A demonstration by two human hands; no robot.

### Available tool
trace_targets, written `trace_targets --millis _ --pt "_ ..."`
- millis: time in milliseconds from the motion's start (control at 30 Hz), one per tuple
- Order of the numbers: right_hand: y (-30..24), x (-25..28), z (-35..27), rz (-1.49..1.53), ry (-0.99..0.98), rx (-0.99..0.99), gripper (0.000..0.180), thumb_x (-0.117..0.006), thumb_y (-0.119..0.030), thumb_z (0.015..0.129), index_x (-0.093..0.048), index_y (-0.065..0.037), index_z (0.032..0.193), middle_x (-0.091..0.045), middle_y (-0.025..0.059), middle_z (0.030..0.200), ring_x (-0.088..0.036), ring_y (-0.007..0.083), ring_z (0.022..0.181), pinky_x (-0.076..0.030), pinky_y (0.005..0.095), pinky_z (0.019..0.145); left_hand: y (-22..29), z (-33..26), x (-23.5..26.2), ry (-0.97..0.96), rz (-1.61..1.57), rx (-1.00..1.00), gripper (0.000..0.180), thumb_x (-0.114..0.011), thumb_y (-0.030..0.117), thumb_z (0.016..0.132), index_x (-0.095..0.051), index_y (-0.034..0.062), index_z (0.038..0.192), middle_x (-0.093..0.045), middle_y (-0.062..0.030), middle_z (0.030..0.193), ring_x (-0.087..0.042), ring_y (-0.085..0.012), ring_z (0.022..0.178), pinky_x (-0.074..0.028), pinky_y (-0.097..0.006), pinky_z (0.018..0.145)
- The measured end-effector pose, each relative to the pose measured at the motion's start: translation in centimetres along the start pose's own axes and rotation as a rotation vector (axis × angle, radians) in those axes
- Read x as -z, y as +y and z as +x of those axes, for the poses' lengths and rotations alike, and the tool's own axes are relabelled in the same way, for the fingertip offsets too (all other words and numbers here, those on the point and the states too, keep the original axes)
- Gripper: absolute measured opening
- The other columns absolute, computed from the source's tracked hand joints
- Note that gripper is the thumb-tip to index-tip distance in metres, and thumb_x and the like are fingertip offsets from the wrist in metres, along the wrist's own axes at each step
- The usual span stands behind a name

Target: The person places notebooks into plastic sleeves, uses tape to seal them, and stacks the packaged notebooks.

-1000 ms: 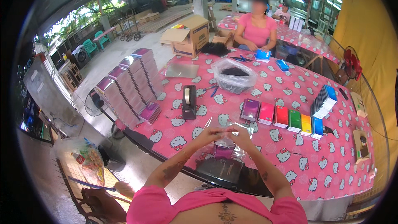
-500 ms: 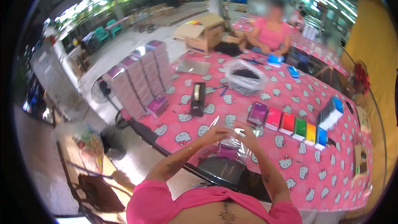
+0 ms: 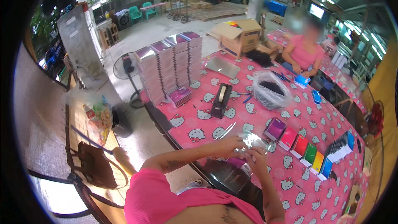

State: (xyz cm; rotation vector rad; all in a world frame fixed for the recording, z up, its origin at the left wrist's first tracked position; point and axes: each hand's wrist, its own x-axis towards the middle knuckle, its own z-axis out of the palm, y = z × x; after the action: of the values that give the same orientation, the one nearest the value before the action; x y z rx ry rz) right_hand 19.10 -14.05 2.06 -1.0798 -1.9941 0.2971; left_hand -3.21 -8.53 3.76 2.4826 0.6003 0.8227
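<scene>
My left hand (image 3: 233, 145) pinches the near side of a crinkled clear plastic film (image 3: 252, 140) above the front edge of the table. Bent fingers of my right hand (image 3: 258, 158) grip the same film from the right. Partly hidden beneath both hands lies a purple notebook (image 3: 237, 162), next to a glossy black surface (image 3: 227, 175) at the table edge. Just beyond my right hand begins a row of small notebook stacks, starting with a purple stack (image 3: 275, 129) and a pink stack (image 3: 287, 138). A black tape dispenser (image 3: 222, 100) stands farther off.
Tall stacks of spiral notebooks (image 3: 166, 70) rise at the table's left, beside a standing fan (image 3: 128, 68). A plastic-lined tub (image 3: 271, 90) of black pieces and a cardboard box (image 3: 239, 37) sit farther back. Across the table, a person in pink (image 3: 304, 54) handles a blue notebook (image 3: 302, 81).
My view has swung left, so the table appears farther right. My right fingers, spread apart before, have closed on the film, and the film is now bunched between my hands.
</scene>
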Motion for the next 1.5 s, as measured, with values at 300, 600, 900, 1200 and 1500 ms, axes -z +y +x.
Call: trace_targets --millis 300,600,900,1200,1500 --pt "-0.8 0.3 1.5 -0.007 -0.048 -0.231 0.044 -0.079 -0.013 0.077 -0.058 -0.005 0.115 -0.062 0.0121 0.090 -0.059 0.0314 0.090 -0.048 0.0418 0.081 -0.3 4.2 -0.9 -0.125 0.216 0.249 0.015 -0.065 0.020 0.085 -0.068 0.0089 0.095 -0.067 -0.0175 0.085 -0.064 -0.0396 0.082 -0.048 -0.049 0.071" --pt "1.6 -0.8 0.2 0.545 -0.029 -0.563 0.050 -0.082 -0.012 0.076 -0.059 -0.001 0.119 -0.065 0.0062 0.104 -0.062 0.0148 0.095 -0.051 0.0302 0.083 -3.6 4.0 -1.8 -0.183 -0.253 0.540 0.044 -0.077 0.030 0.079 -0.061 0.0056 0.111 -0.068 -0.0138 0.088 -0.066 -0.0285 0.084 -0.051 -0.042 0.077" --pt "3.0 -1.1 -1.5 0.559 0.174 -0.719 0.036 -0.076 -0.014 0.082 -0.062 -0.001 0.112 -0.063 0.0054 0.099 -0.058 0.0140 0.090 -0.048 0.0289 0.081 -14.9 3.7 -0.2 0.657 -0.251 0.750 0.056 -0.080 0.028 0.078 -0.061 -0.0049 0.118 -0.070 -0.0168 0.092 -0.068 -0.0255 0.081 -0.054 -0.039 0.076" --pt "2.3 -1.9 -1.1 0.570 0.078 -0.746 0.034 -0.073 -0.011 0.087 -0.060 -0.006 0.118 -0.058 0.0037 0.108 -0.055 0.0116 0.097 -0.048 0.0272 0.082 -21.6 -0.1 4.0 0.605 -0.712 1.044 0.026 -0.076 0.017 0.084 -0.069 -0.0008 0.101 -0.059 -0.0019 0.073 -0.056 -0.0121 0.060 -0.047 -0.028 0.058" --pt "1.2 -2.9 -0.1 0.494 0.147 -0.672 0.038 -0.074 -0.018 0.083 -0.057 -0.003 0.114 -0.065 0.0109 0.104 -0.060 0.0202 0.097 -0.048 0.0349 0.085 -20.8 -4.5 5.3 0.490 0.337 0.953 0.026 -0.072 0.028 0.085 -0.069 0.0018 0.082 -0.070 -0.0118 0.077 -0.070 -0.0254 0.071 -0.054 -0.039 0.062"
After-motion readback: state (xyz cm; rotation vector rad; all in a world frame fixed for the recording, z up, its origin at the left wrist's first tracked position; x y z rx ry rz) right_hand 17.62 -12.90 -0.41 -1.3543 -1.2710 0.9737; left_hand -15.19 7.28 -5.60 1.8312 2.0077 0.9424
